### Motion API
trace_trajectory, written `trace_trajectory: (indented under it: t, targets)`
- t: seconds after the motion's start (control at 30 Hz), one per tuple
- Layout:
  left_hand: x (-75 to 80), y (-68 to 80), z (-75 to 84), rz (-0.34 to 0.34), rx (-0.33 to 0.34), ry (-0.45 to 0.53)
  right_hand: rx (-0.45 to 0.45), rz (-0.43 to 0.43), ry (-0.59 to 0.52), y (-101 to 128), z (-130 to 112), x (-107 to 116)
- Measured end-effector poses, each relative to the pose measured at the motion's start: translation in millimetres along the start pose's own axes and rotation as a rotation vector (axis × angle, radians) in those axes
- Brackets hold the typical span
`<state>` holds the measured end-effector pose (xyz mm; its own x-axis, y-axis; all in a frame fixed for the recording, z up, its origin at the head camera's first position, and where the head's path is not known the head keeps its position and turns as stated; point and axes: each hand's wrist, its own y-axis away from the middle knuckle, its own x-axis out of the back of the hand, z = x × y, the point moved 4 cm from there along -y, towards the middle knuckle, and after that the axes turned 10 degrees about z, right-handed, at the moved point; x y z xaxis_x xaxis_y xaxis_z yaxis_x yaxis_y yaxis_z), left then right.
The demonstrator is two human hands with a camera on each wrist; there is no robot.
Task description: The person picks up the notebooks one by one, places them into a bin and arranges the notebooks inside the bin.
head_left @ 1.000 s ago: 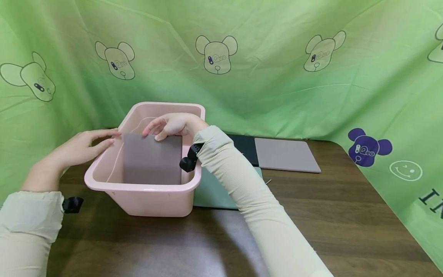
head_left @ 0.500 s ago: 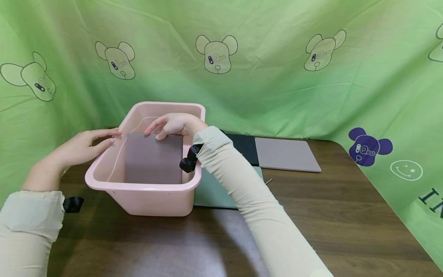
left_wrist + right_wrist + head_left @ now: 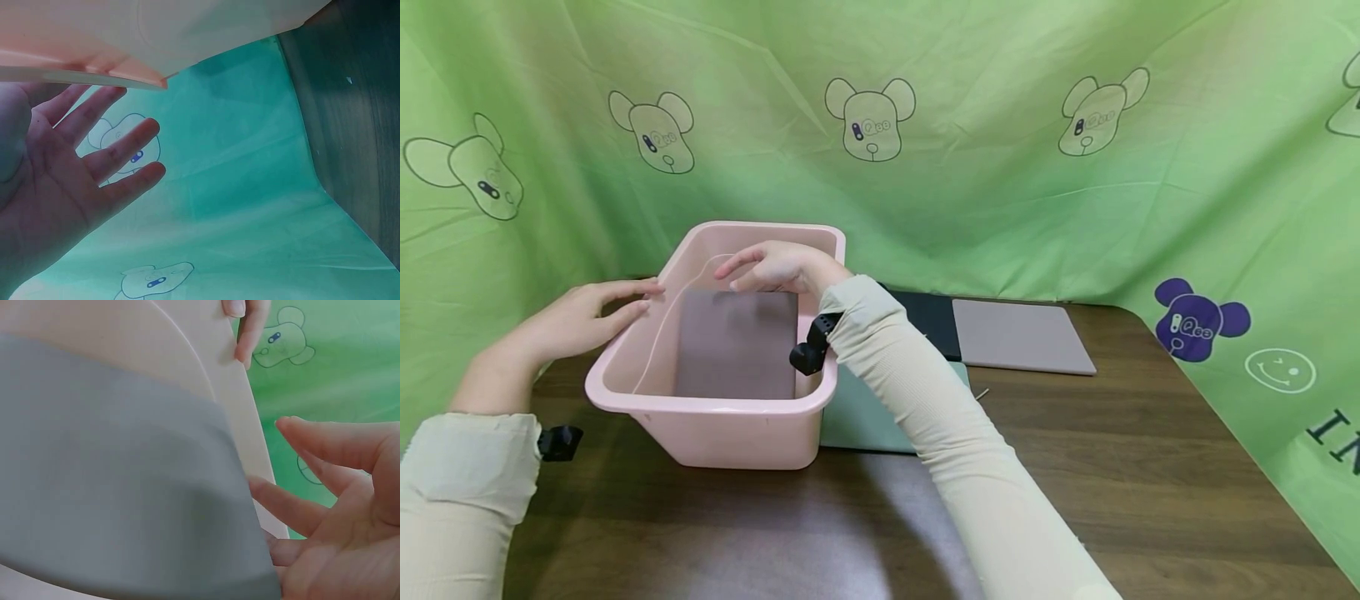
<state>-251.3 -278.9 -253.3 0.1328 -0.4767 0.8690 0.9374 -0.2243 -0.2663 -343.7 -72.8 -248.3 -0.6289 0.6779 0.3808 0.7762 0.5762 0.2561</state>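
Though partly hidden, mat inside tub

Grey pad tilted in pink bin

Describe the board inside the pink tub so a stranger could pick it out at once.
On the brown table stands a pink tub. The mauve board lies inside it, under the right hand; the similar board lies flat on the table.

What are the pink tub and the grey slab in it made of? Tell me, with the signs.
Pink tub: probably moulded plastic, with a smooth, faintly glossy skin, a rolled rim and rounded corners. Grey slab: matte, flat and thin with a straight top edge, holding its shape on a slant; perhaps a stiff notebook cover or board, not certain.
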Motion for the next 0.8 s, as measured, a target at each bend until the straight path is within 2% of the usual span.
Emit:
trace_trajectory:
  t: [0.17,0.5,0.73,0.8]
  targets:
    - [0.4,0.3,0.7,0.008,-0.014,-0.004,-0.017,0.016,-0.037,-0.8,0.6,0.8]
    - [-0.4,0.9,0.0,-0.001,0.004,0.006,-0.012,0.001,-0.020,-0.2,-0.1,-0.7]
    - [-0.1,0.8,0.9,-0.007,0.006,0.004,-0.004,-0.022,0.068,2.1,-6.1,-1.5]
    - [-0.2,1.0,0.7,-0.007,0.005,0.003,0.006,-0.020,0.058,3.3,-8.7,-1.1]
